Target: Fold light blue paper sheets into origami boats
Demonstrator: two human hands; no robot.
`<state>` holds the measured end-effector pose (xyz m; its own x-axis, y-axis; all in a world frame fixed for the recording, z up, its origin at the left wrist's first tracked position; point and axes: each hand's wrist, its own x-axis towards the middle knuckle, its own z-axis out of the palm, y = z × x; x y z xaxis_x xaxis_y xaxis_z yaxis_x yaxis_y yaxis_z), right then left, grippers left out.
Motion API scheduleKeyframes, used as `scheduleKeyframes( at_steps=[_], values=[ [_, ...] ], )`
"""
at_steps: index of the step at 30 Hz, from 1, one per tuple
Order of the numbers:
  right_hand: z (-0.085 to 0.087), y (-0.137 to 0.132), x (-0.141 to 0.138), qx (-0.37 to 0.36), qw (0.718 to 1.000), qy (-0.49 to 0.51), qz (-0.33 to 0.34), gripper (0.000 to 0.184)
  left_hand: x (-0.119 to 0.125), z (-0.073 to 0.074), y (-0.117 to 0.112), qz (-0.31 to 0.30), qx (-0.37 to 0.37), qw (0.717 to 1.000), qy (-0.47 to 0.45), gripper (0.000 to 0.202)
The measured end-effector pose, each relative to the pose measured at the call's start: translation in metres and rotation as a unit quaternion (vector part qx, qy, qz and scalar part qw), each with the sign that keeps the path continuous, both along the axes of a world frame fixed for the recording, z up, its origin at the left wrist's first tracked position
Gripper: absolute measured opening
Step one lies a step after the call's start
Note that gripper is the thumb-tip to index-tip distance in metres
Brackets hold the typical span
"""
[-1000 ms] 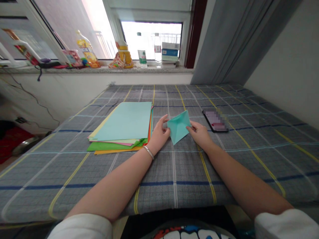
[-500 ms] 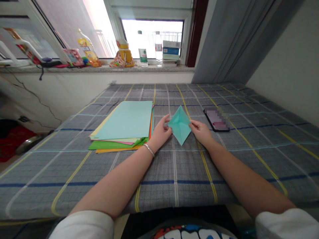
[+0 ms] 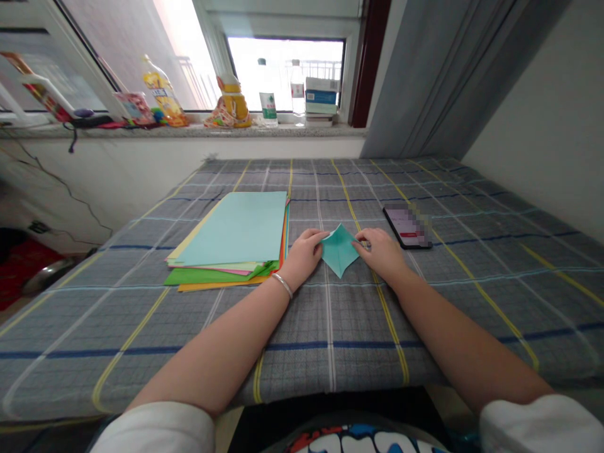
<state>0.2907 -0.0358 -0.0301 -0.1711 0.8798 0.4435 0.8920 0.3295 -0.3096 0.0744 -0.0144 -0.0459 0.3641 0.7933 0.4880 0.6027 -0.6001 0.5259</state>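
Observation:
A folded piece of teal origami paper lies on the checked grey cloth, its point toward me. My left hand pinches its left corner, and my right hand pinches its right corner. A stack of coloured paper sheets, pale aqua on top with green, orange and yellow edges beneath, sits just left of my left hand. A phone with a blurred screen lies on the cloth beyond my right hand, not touched.
A checked grey cloth covers the surface under everything. Beyond it, a windowsill holds plastic bottles, a yellow ornament and a boxes pile. A grey curtain hangs at the right. A red item lies on the floor at left.
The teal paper has flattened and shortened, its top corner now folded down. Both hands have moved closer together and lower on it, pressing it against the cloth.

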Motion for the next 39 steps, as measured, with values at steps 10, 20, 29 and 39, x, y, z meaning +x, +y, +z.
scheduleKeyframes(
  at_steps=[10, 20, 29, 39],
  values=[
    [0.004, -0.002, 0.007, -0.049, 0.986, -0.159, -0.008, 0.009, -0.004, -0.002, -0.005, 0.078, 0.043, 0.979, 0.184, 0.04],
    [0.006, -0.007, -0.004, -0.036, 0.983, -0.174, -0.052, 0.011, -0.003, 0.001, -0.006, 0.09, 0.048, 0.966, 0.236, 0.036],
    [0.01, -0.006, -0.008, -0.096, 0.959, -0.254, -0.076, 0.014, -0.004, 0.006, -0.007, 0.102, 0.047, 0.947, 0.3, 0.038],
    [0.015, -0.01, -0.002, -0.107, 0.967, -0.23, -0.026, 0.019, -0.002, 0.014, -0.016, 0.079, 0.071, 0.919, 0.379, 0.04]
  ],
)
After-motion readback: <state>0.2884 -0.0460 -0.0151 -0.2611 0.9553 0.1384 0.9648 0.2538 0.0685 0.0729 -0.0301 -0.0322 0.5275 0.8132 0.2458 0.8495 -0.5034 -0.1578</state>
